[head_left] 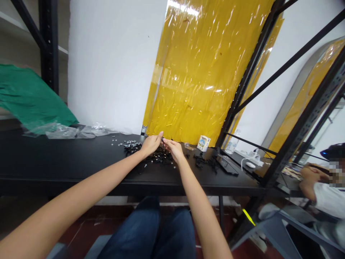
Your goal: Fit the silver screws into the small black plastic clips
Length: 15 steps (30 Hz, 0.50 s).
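Both of my hands meet over the black tabletop (88,154), fingertips close together. My left hand (151,144) is closed, pinching a small dark piece (162,141) too small to name. From the other side my right hand (173,148) has its fingers closed on the same piece. Beneath them lies a heap of small black parts (164,158), partly hidden by the hands. Small silver screw-like pieces (130,142) are scattered at the heap's left.
Clear plastic bags (72,131) and green cloth (32,97) lie left. To the right are more black parts (199,160), a small white box (203,143), a dark flat device (228,165) and a power strip (254,158). Another person (326,198) sits beyond the rack post.
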Each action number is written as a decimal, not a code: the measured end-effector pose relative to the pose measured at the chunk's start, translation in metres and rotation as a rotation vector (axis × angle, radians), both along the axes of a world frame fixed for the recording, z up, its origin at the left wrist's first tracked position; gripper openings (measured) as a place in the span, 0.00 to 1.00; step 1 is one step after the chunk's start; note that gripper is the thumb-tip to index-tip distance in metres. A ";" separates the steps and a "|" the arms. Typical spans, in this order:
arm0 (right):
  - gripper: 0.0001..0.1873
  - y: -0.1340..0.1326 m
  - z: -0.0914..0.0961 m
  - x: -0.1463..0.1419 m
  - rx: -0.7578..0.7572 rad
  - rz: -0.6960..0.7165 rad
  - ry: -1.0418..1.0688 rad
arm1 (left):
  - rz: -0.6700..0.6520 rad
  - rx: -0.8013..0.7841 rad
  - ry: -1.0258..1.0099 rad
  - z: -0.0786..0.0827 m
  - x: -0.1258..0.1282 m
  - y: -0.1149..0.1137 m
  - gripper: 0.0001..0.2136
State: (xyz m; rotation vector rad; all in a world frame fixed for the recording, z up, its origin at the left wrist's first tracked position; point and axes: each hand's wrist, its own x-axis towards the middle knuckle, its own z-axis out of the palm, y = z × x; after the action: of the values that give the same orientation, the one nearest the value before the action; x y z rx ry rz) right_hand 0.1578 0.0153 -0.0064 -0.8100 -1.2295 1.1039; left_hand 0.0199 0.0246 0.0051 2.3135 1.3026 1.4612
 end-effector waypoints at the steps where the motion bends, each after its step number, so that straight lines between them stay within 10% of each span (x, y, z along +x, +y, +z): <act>1: 0.14 0.000 0.000 0.000 0.001 -0.009 0.000 | 0.011 -0.033 -0.012 0.001 0.000 -0.001 0.30; 15: 0.14 0.002 0.000 0.002 -0.005 0.021 0.041 | -0.105 0.036 0.014 -0.003 0.001 0.002 0.19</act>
State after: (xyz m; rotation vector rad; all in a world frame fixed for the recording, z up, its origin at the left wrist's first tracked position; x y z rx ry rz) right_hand 0.1599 0.0169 -0.0067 -0.7755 -1.2037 1.1357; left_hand 0.0211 0.0263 0.0026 2.3796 1.1478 1.4494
